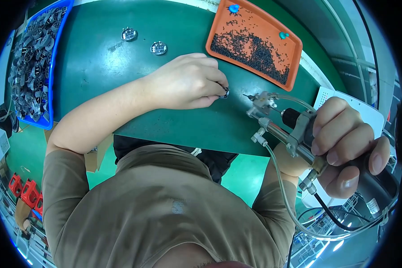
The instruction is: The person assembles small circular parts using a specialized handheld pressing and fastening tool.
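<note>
My left hand (pixel 190 82) reaches over the green table, its fingers closed on a small dark round part (pixel 225 93), most of which they hide. My right hand (pixel 344 143) is wrapped around a power screwdriver (pixel 295 136) with metal fittings, a dark body, clear hoses and a black cable. Its thin tip (pixel 248 96) points left, a short way from the part and apart from it. Two round parts with shiny metal insides, one farther left (pixel 128 34) and one nearer (pixel 158 48), lie on the table beyond my left hand.
An orange tray (pixel 298 58) with many tiny black screws and two small blue-green pieces lies at the back right. A blue bin (pixel 53 62) heaped with dark round parts stands at the left. Hoses (pixel 283 196) loop down on the right. Red stools (pixel 30 192) stand on the floor at left.
</note>
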